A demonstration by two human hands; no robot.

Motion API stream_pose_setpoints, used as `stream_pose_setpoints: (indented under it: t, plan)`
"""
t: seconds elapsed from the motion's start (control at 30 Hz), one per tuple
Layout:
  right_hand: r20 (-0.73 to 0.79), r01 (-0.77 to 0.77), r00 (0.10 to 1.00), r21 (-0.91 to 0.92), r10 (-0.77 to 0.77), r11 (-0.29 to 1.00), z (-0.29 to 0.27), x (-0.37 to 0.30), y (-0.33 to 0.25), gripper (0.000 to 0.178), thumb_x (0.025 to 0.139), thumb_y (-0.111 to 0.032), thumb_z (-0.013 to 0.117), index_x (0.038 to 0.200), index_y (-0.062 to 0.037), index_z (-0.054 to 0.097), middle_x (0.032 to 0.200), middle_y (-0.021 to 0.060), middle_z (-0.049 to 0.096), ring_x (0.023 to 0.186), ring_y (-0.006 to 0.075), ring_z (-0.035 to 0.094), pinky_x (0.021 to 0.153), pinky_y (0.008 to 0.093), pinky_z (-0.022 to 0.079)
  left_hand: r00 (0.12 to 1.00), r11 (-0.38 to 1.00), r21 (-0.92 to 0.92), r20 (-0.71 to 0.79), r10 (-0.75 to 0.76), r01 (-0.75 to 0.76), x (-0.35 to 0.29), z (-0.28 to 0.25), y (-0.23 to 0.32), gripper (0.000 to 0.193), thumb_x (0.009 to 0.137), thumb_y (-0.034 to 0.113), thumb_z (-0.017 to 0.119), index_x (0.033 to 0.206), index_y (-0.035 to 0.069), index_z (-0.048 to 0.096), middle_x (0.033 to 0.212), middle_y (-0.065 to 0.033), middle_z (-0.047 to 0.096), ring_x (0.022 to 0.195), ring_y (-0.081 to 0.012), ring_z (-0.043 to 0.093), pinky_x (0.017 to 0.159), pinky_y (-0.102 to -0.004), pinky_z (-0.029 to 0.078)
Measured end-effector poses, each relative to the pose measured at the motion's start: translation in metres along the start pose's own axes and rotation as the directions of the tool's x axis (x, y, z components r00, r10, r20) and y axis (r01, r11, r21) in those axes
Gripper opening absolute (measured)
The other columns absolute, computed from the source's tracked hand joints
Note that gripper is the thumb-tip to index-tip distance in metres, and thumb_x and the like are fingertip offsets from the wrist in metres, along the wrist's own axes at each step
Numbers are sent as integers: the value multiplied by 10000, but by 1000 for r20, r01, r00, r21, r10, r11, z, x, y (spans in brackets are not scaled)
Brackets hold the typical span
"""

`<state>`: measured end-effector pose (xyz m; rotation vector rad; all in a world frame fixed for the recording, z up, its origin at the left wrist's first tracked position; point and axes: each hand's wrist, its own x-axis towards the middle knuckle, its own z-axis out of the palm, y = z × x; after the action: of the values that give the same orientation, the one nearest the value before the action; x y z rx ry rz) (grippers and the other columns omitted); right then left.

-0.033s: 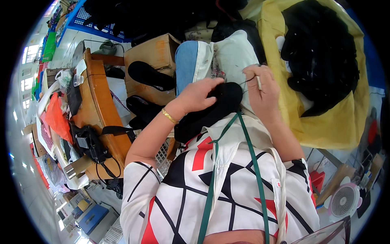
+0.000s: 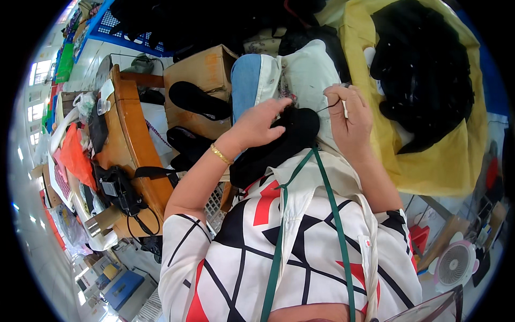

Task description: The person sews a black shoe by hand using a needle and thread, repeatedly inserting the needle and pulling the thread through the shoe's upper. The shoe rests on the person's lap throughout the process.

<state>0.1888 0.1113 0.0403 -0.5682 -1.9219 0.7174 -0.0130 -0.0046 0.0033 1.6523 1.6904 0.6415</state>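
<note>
A black cloth shoe (image 2: 301,129) lies at my front edge, over a pale cloth bundle, its rounded end pointing right. My left hand (image 2: 256,124) is above its left part, with the fingers stretched out and the thumb apart, over the shoe's dark surface. The fingertips are by a small patterned patch (image 2: 286,91) on the bundle. To the right of the shoe, my right hand (image 2: 348,115) is closed in a pinch on a thin dark thread (image 2: 328,107), which runs toward the shoe's rounded end. Whether a needle is in the pinch is hidden.
A cardboard box (image 2: 196,67) with black shoes (image 2: 196,100) stands left of the bundle. Further left is a wooden chair (image 2: 140,134) with a black bag (image 2: 118,188). At the right, a yellow sack (image 2: 440,166) holds many black pieces. A white fan (image 2: 455,263) stands at lower right.
My left hand's fingers have shifted slightly up and left off the shoe. My right hand has edged a little to the right with the thread.
</note>
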Motion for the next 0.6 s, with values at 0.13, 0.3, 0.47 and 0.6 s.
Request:
stream_pose_setpoints:
  t: [0.13, 0.3, 0.47, 0.6]
  plan:
    - [91, 128, 988, 2, -128, 992, -10, -1, -11, 147, 775, 22, 725, 883, -33, 641, 753, 77, 589, 692, 262, 587, 673, 360, 522, 974, 964, -197, -103, -203, 180, 4, 0, 19, 287, 886, 324, 690, 914, 40, 718, 778, -119, 680, 685, -282, 648, 658, -365, 521]
    - [210, 235, 953, -52, -220, 971, -21, -15, -25, 145, 760, -11, 734, 875, -54, 655, 768, 72, 593, 707, 260, 602, 792, 373, 567, 956, 963, 69, 121, -268, 261, 15, 23, 26, 451, 900, 435, 673, 718, 25, 723, 664, -145, 678, 635, -275, 667, 605, -374, 507]
    - [275, -277, 895, -276, 351, 920, -92, -34, -2, 83, 846, -84, 674, 912, -33, 672, 759, 129, 614, 705, 292, 619, 643, 374, 489, 876, 713, -508, 281, -393, 483, -4, 21, 4, 206, 881, 242, 737, 864, 37, 728, 784, -60, 700, 684, -147, 634, 568, -277, 475]
    - [306, -477, 628, -575, 716, 664, -136, -48, 24, 193, 923, -119, 629, 1075, -1, 643, 800, 128, 648, 722, 219, 623, 683, 320, 493, 816, 312, -782, 396, -420, 540, -15, 21, -9, 125, 919, 145, 713, 942, 24, 692, 887, -42, 691, 723, -86, 616, 570, -202, 487]
